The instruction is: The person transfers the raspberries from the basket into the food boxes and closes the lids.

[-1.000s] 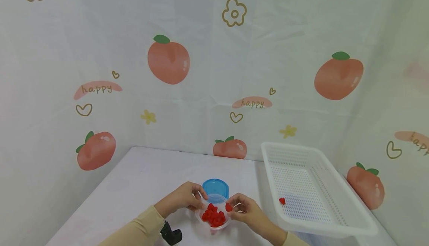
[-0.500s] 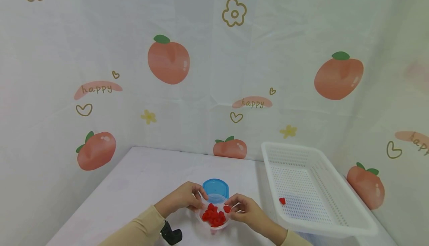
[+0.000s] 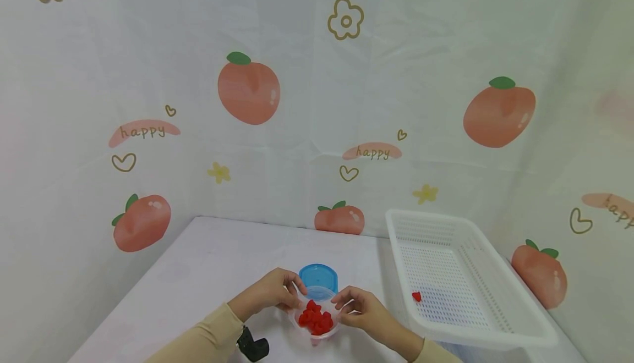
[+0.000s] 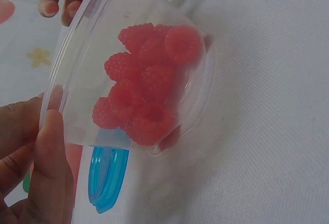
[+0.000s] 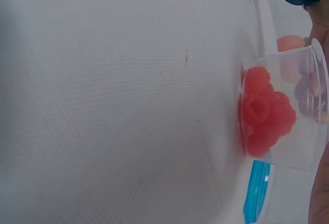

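Observation:
A clear plastic tub [image 4: 159,149] holding several red raspberries [image 3: 315,319] stands tilted in the left wrist view because of the camera angle; in the head view it sits on the white table. My left hand [image 3: 277,290] pinches the tub's left rim between thumb and fingers. At the right rim is my right hand [image 3: 364,311], fingers loosely bent with a gap to the thumb and no raspberry showing between them. Its fingertips [image 4: 50,7] appear by the rim in the left wrist view. Just behind the tub lies a blue lid [image 3: 318,276].
To the right stands a white perforated basket [image 3: 495,338] with one red raspberry [image 3: 417,297] inside. A black device [image 3: 253,345] is at the left wrist. A printed white curtain [image 3: 297,176] rises behind the table [image 3: 218,242].
The raspberry pinched in my right hand was lowered over the tub's right side and let go; the fingers now hold nothing visible. My left hand keeps its grip on the rim.

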A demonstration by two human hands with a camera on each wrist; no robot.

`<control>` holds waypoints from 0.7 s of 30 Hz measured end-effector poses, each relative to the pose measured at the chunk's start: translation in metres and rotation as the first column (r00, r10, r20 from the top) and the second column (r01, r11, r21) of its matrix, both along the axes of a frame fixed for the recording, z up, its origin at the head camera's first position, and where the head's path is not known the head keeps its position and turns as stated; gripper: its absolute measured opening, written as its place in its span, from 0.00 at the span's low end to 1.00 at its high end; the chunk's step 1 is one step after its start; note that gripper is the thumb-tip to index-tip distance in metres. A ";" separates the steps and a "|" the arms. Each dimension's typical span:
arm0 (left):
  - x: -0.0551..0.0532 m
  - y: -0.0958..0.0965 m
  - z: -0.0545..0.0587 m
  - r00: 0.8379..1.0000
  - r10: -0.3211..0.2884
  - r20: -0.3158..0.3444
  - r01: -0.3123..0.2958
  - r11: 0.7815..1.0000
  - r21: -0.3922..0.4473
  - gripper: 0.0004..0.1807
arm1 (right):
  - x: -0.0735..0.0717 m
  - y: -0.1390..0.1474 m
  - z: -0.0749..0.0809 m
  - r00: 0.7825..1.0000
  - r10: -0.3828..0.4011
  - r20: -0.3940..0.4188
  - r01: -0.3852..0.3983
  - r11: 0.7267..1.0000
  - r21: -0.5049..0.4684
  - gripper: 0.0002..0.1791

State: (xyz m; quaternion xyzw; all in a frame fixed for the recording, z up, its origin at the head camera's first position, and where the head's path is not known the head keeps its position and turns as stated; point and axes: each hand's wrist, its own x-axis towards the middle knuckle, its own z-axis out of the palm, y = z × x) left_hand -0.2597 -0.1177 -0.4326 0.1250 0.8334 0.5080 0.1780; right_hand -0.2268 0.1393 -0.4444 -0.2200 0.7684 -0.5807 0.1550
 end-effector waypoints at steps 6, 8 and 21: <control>0.001 0.000 0.001 1.000 0.003 -0.001 -0.003 1.000 0.002 0.09 | -0.001 0.000 0.000 1.000 0.016 0.004 -0.016 0.999 -0.036 0.14; 0.001 0.000 0.001 1.000 0.003 -0.003 -0.003 1.000 0.000 0.10 | -0.002 0.001 0.002 1.000 0.018 -0.003 -0.018 0.999 -0.039 0.14; 0.001 0.000 0.002 1.000 -0.003 0.003 0.003 1.000 0.012 0.10 | -0.012 0.027 0.055 0.985 -0.068 -0.159 0.044 0.988 -0.145 0.16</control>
